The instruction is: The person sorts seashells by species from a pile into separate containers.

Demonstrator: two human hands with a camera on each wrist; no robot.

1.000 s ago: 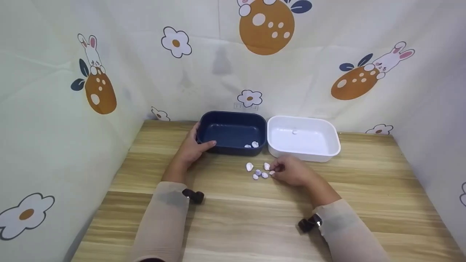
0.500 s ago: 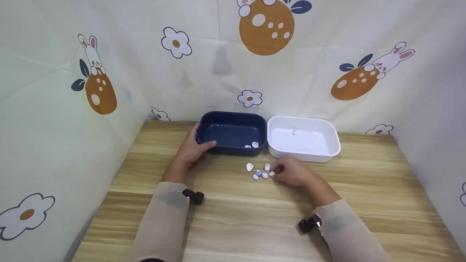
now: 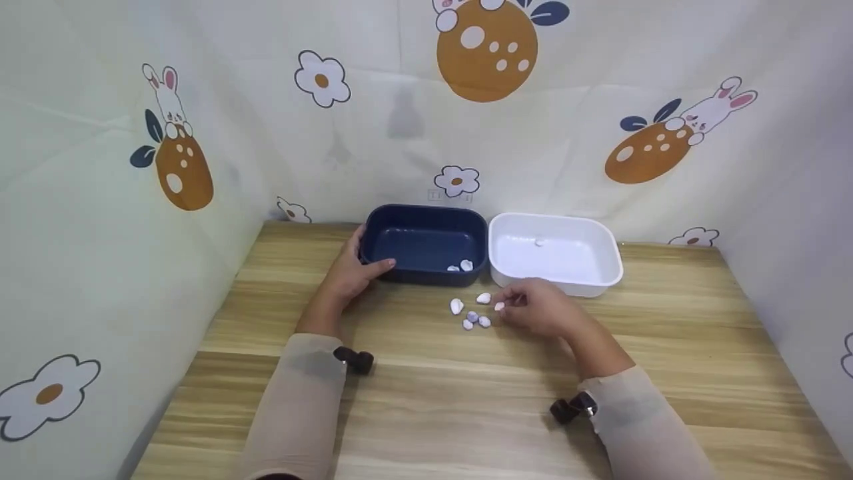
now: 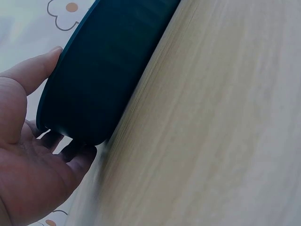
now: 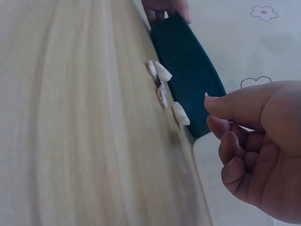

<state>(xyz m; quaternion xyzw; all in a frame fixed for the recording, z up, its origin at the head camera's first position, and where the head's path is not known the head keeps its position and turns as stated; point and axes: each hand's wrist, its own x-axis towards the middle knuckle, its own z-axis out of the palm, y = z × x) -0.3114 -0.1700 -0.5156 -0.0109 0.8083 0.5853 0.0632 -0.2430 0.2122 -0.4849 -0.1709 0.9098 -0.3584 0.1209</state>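
Observation:
My left hand (image 3: 351, 270) grips the left end of a dark blue container (image 3: 426, 277), thumb over the rim. In the left wrist view the other fingers of this hand (image 4: 42, 155) curl against the container's outer wall (image 4: 94, 75). My right hand (image 3: 543, 308) is in front of a white container (image 3: 590, 289), pinching a small pale seashell (image 3: 500, 307) between thumb and forefinger. Several whitish seashells lie loose beside it, among them one (image 3: 484, 298) close to the fingertips and one (image 3: 456, 307) farther left. In the right wrist view the fingers mostly hide the held shell.
Two shells (image 3: 466, 265) lie in the right front corner of the blue container. One small shell (image 3: 539, 243) is in the white container, which stands right beside the blue one. The wooden table (image 3: 440, 413) meets a patterned cloth (image 3: 373, 147) behind both containers.
My right hand has moved slightly back toward the white container, bringing the small pinched shell off its spot. The shell near its fingertips has shifted a little left and back. My left hand stays put.

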